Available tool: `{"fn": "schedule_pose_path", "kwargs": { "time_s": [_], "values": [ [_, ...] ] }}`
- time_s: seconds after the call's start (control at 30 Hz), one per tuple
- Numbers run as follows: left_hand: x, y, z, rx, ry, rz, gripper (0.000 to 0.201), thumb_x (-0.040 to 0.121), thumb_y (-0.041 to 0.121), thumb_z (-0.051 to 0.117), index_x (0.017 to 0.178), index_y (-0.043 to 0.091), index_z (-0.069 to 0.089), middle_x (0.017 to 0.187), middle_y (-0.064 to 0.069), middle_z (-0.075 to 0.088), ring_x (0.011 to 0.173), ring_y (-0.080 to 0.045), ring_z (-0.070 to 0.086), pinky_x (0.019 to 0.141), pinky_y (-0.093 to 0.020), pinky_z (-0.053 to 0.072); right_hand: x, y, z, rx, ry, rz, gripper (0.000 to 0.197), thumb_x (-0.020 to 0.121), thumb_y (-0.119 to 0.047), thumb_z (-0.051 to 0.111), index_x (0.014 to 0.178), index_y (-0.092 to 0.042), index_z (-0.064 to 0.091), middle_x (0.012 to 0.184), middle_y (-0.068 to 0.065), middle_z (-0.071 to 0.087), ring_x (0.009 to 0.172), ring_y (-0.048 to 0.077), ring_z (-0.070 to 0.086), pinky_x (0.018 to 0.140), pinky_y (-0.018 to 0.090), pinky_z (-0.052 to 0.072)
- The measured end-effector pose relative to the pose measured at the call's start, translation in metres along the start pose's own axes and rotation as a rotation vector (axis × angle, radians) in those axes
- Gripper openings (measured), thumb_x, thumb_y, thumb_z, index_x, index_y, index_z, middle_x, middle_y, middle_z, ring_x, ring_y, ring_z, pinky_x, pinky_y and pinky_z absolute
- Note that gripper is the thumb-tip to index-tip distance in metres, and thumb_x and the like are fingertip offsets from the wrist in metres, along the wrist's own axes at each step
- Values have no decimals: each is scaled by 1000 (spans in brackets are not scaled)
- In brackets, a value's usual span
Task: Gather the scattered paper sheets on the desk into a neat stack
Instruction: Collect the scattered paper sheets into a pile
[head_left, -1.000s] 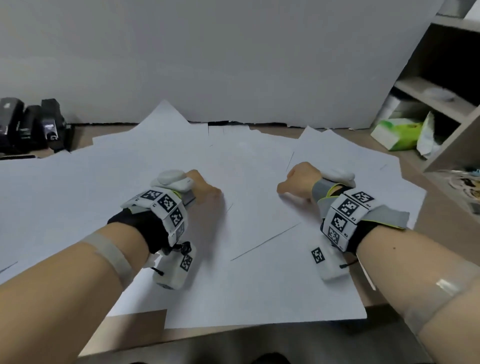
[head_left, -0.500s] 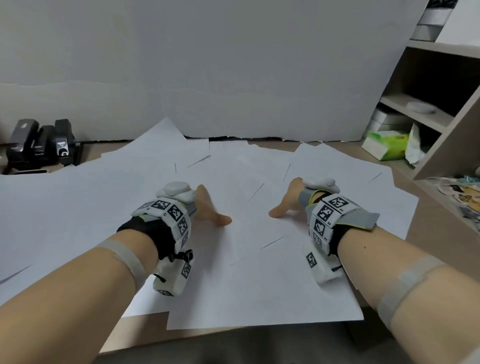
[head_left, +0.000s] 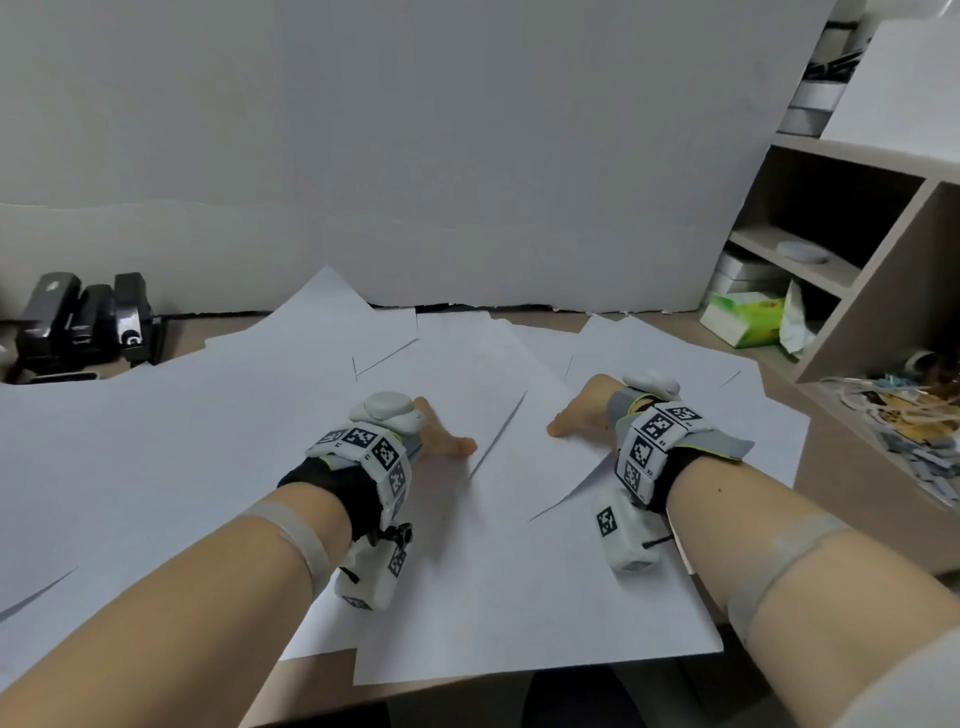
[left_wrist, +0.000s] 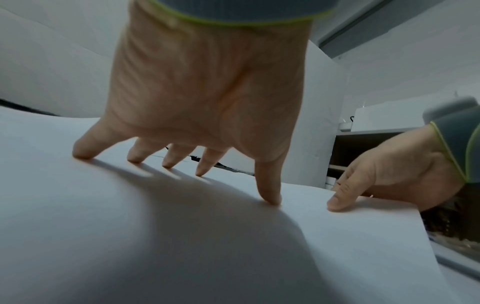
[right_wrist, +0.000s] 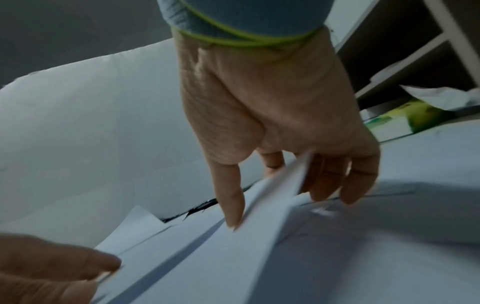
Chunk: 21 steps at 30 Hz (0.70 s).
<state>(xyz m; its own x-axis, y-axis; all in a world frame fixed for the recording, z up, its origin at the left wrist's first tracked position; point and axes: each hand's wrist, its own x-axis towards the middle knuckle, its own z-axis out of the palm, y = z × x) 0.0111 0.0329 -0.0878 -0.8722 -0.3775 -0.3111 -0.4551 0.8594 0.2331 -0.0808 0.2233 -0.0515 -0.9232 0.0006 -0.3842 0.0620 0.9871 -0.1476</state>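
Several white paper sheets (head_left: 493, 571) lie overlapping at odd angles across the wooden desk (head_left: 322, 686). My left hand (head_left: 441, 441) rests mid-desk with its fingers spread and straight, and its fingertips (left_wrist: 270, 200) press down on a sheet (left_wrist: 130, 226). A short way to its right, my right hand (head_left: 576, 421) has its thumb (right_wrist: 232, 205) on top of a sheet. That sheet's raised edge (right_wrist: 293, 176) runs between the thumb and the other fingers, which reach behind it. The two thumbs point toward each other with a gap between them.
Black staplers (head_left: 83, 322) stand at the back left. A white board (head_left: 415, 156) closes off the back of the desk. At the right are a shelf unit (head_left: 857, 291), a green tissue box (head_left: 743, 317) and a heap of small items (head_left: 893, 415).
Both hands have uncurled from fists into spread fingers. The right hand has moved left, closer to the left hand. The sheets between the hands have shifted and one edge has lifted.
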Motion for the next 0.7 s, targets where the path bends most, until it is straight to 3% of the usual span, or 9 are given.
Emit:
{"fn": "schedule_pose_path", "kwargs": {
  "time_s": [0.1,0.2,0.27,0.33,0.43,0.5,0.6,0.7],
  "values": [
    [2,-1,-8,-43,-83,32,75,82,80,43,87,7,57,101,-8,60,90,-27,55,81,-33,36,5,6,0,219,74,-32,43,59,-37,75,88,-7,62,88,8,71,76,27,66,80,34,54],
    [2,-1,-14,-57,-117,81,95,71,88,39,121,10,59,128,-6,58,118,-30,54,100,-39,38,-9,6,-9,305,151,-98,27,68,-27,71,71,-12,49,67,4,54,59,23,54,59,24,45],
    [-2,3,-20,-104,-128,108,103,60,92,37,126,14,55,135,-4,55,123,-29,50,105,-43,36,-21,6,-18,346,257,-130,21,78,-21,68,76,-14,48,73,5,54,69,26,57,64,29,48],
    [-3,6,-26,-242,-127,129,91,73,85,41,124,12,57,131,-7,58,119,-29,53,103,-42,39,-26,6,-28,397,361,-154,18,79,-18,64,71,-17,48,72,5,55,73,28,57,67,31,47],
    [5,10,-30,-624,-161,81,87,82,74,53,140,9,48,140,-14,51,127,-36,49,104,-43,38,-33,10,-47,419,527,-171,19,83,-19,61,66,-17,53,72,5,57,71,28,56,66,29,44],
    [11,11,-33,-846,-202,65,88,83,69,58,145,8,43,147,-15,43,137,-39,40,101,-46,35,-37,11,-59,448,622,-183,28,87,-18,58,61,-16,48,67,4,51,68,27,48,57,25,35],
    [20,13,-40,-1010,-244,46,80,87,62,59,143,6,46,153,-13,38,144,-38,29,114,-54,28,-39,14,-74,521,745,-185,33,87,-20,55,58,-16,42,63,2,46,65,27,43,52,26,26],
    [19,16,-50,-1074,-295,3,74,92,61,52,143,8,46,154,-16,35,146,-40,23,114,-60,22,-47,13,-88,627,856,-207,23,89,-20,54,67,-15,54,71,5,56,73,28,45,61,28,33]
  ]
}}
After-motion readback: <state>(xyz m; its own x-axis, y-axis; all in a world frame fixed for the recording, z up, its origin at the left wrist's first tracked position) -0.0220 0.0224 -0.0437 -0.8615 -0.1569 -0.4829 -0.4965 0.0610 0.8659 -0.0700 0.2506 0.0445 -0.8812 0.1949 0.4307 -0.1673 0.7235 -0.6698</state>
